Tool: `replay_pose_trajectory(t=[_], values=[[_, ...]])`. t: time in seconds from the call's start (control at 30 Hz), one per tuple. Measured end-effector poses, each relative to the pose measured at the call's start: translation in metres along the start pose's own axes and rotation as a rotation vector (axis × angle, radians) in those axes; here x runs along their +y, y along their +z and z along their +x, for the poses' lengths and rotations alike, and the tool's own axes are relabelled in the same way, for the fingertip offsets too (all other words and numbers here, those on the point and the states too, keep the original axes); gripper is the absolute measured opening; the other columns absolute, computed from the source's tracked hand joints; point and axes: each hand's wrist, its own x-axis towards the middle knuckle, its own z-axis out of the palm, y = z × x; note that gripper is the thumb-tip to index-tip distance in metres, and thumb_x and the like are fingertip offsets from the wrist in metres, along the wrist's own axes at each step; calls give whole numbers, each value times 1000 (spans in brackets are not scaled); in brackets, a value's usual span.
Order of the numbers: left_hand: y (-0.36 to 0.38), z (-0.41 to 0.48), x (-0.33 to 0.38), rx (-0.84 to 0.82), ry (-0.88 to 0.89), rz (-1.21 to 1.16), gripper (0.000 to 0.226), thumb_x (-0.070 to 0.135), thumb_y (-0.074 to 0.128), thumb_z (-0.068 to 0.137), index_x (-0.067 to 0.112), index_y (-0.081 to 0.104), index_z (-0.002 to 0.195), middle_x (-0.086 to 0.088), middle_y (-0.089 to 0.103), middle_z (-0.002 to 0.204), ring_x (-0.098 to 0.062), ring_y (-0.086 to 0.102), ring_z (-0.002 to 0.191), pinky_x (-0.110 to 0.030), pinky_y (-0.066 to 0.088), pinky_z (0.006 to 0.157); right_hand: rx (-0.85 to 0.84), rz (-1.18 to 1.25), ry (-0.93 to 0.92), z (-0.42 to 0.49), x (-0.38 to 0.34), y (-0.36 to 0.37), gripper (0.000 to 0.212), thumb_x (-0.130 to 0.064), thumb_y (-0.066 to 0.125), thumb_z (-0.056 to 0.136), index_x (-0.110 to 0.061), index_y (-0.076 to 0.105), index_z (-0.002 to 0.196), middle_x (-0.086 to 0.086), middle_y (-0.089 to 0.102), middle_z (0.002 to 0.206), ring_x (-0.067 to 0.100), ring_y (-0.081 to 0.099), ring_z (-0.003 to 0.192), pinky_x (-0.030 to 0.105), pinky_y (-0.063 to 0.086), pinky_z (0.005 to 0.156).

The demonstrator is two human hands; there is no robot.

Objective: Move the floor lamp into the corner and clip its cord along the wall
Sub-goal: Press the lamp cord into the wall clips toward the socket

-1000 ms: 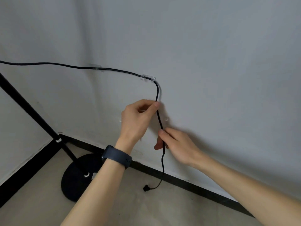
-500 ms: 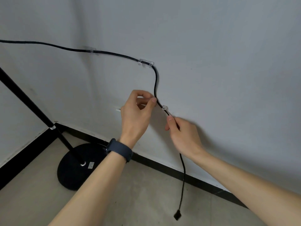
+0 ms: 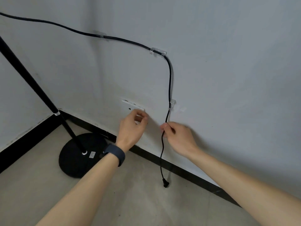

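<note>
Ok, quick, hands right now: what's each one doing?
Left hand: fingers curled near the outlet, nothing visibly held.
Right hand: grip closed on the cord, just below the lowest clip.

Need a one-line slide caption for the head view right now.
Right hand pinches the cord below the third wall clip; left hand hovers by the outlet.

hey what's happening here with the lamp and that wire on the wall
A person is routing a floor lamp's black cord along the wall through three clear clips. The lamp base stands on the floor in the corner. The right hand pinches the cord just below the lowest clip, and the plug dangles near the floor. The left hand, with a dark wristband, is by the white wall socket, fingers curled, holding nothing visible.
</note>
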Motion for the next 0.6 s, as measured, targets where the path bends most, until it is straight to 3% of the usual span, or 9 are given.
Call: replay_pose_trajectory(t=[0.03, 0.1, 0.17, 0.23, 0.3, 0.37, 0.47, 0.53, 0.6], values=[[0, -3, -13, -80, -31, 92, 15, 23, 60, 94, 32, 64, 105, 11, 70, 99, 3, 62, 82, -6, 44, 64, -10, 63, 21, 3, -1, 3, 31, -35, 47, 102, -21, 75, 101, -1, 78, 94, 21, 73, 95, 43, 54, 97], [3, -7, -37, -318, -125, 230, 37, 15, 60, 91, 34, 61, 123, 8, 66, 117, -5, 63, 86, -3, 41, 63, -49, 206, 73, 9, -5, 10, 28, -29, 47, 104, -19, 74, 105, -3, 77, 98, 17, 75, 94, 42, 57, 98], [8, -13, -56, -554, -216, 311, 47, 16, 62, 90, 35, 59, 133, 6, 61, 130, -15, 63, 107, -14, 44, 83, -86, 343, 110, 13, -11, 16, 28, -22, 44, 106, -16, 71, 103, 5, 76, 104, 17, 76, 94, 40, 59, 95], [14, -22, -72, -681, -248, 328, 38, 27, 59, 96, 33, 61, 133, 6, 61, 134, -16, 58, 120, -23, 42, 97, -92, 471, 135, 14, -18, 21, 30, -19, 41, 108, -15, 68, 98, 13, 75, 110, 19, 76, 96, 32, 61, 90], [16, -32, -84, -683, -263, 295, 29, 34, 50, 102, 28, 64, 127, 6, 65, 128, -14, 59, 117, -27, 43, 98, -63, 572, 155, 16, -22, 26, 29, -19, 41, 108, -11, 68, 99, 16, 75, 111, 22, 76, 98, 27, 60, 87], [12, -37, -94, -612, -296, 247, 27, 34, 44, 105, 20, 63, 119, 5, 67, 116, -12, 60, 105, -25, 43, 90, -21, 578, 151, 17, -21, 33, 29, -21, 42, 107, -12, 69, 99, 14, 75, 111, 22, 76, 97, 31, 60, 90], [4, -38, -105, -467, -319, 191, 24, 33, 42, 106, 17, 60, 108, 0, 71, 97, -10, 63, 85, -21, 46, 73, 50, 386, 54, 19, -11, 40, 28, -28, 45, 105, -25, 69, 92, 0, 77, 101, 13, 77, 91, 42, 58, 95], [-1, -35, -108, -406, -277, 235, 27, 34, 43, 106, 17, 64, 106, 6, 65, 80, -9, 59, 73, -19, 44, 61, 5, 244, 7, 22, -5, 41, 22, -36, 49, 101, -33, 66, 87, -9, 76, 95, 8, 76, 87, 45, 57, 95], [-6, -30, -110, -397, -226, 303, 29, 36, 45, 105, 20, 69, 105, 10, 62, 80, -12, 59, 80, -24, 44, 66, -106, 190, 61, 24, -2, 44, 16, -41, 56, 97, -33, 65, 86, -8, 77, 95, 11, 77, 87, 42, 59, 91]])
